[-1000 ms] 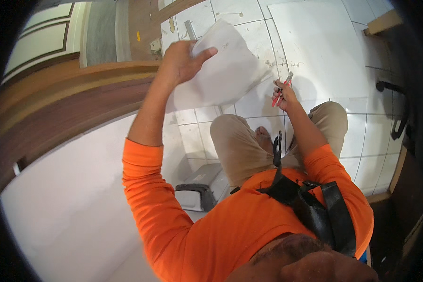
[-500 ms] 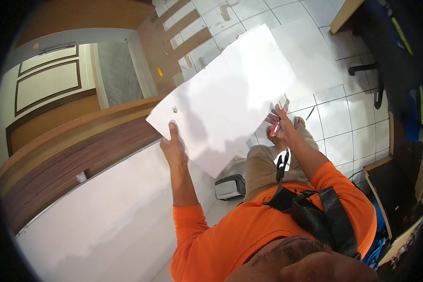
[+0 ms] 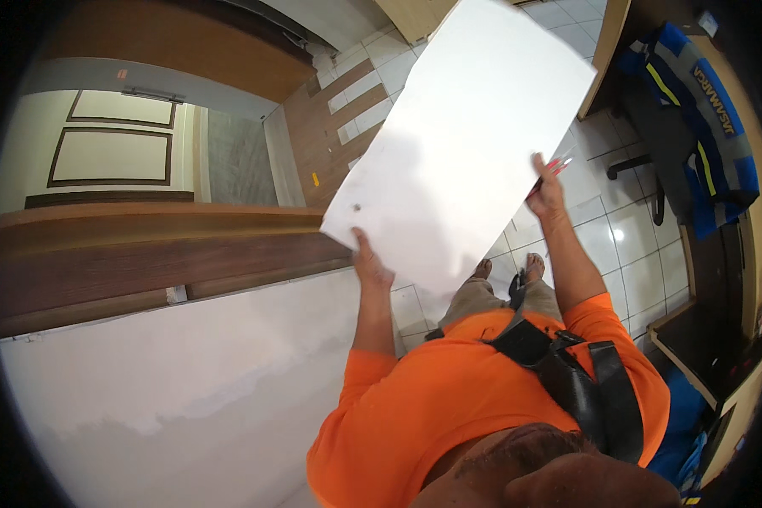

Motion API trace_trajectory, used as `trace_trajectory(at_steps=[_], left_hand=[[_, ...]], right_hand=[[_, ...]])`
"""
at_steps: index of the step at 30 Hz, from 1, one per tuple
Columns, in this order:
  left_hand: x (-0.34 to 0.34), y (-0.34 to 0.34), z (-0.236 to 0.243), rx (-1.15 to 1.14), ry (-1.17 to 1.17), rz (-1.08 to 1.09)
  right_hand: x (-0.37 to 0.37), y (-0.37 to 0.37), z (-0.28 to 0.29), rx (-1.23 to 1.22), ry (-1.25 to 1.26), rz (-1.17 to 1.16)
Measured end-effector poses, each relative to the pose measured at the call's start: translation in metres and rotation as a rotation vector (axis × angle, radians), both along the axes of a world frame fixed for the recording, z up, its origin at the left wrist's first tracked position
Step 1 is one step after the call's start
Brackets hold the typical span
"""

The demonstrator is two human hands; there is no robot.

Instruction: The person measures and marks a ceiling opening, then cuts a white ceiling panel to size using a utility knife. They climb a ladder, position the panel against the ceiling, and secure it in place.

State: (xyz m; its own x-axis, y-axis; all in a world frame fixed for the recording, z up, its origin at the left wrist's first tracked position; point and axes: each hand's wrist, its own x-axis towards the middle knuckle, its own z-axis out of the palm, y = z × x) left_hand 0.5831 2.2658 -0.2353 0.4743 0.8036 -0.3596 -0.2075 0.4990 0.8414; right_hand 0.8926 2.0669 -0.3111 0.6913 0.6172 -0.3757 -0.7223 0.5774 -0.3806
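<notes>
A large white board (image 3: 474,110), flat and with a small dark hole near its lower left corner, is held up in front of me. My left hand (image 3: 370,261) grips that corner, thumb on the upper face and the other fingers hidden beneath. At the right edge, my right hand (image 3: 547,190) holds the board too. A slim red tool (image 3: 557,165), apparently a utility knife, is also in my right hand and sticks out past the fingers; motion blurs its tip.
A brown wooden ledge (image 3: 186,250) and a white wall (image 3: 186,364) stand to my left. Tiled floor (image 3: 631,233) lies around my feet. On the right is a chair with a blue jacket (image 3: 720,127) over it, beside a dark-topped piece of furniture (image 3: 694,339).
The board has moved right and away from me, turning steeper. Both hands moved with it; the right one now grips its edge. My view has shifted, showing more of the chair.
</notes>
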Motion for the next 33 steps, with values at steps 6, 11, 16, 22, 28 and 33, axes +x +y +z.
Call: trace_trajectory(at_steps=[6,11,16,22,28,33], left_hand=[[0.028,0.019,-0.03,-0.16,0.039,-0.12],[0.08,0.038,-0.015,0.492,0.468,-0.309],[0.19,0.031,-0.004,0.726,0.082,-0.625],[0.242,-0.049,0.008,0.604,0.006,-1.015],[0.247,-0.118,-0.045,0.58,0.25,-1.361],[0.264,-0.194,-0.029,0.413,-0.024,-1.354]], right_hand=[[0.029,-0.039,0.062,-0.069,-0.275,-0.252],[0.026,-0.092,0.081,-0.184,-0.494,-0.416],[-0.035,-0.127,0.136,-0.386,-0.583,-0.486],[-0.1,-0.223,0.105,-0.473,-0.545,-0.656],[-0.169,-0.286,0.105,-0.622,-0.464,-0.916],[-0.214,-0.347,0.082,-0.692,-0.471,-1.044]])
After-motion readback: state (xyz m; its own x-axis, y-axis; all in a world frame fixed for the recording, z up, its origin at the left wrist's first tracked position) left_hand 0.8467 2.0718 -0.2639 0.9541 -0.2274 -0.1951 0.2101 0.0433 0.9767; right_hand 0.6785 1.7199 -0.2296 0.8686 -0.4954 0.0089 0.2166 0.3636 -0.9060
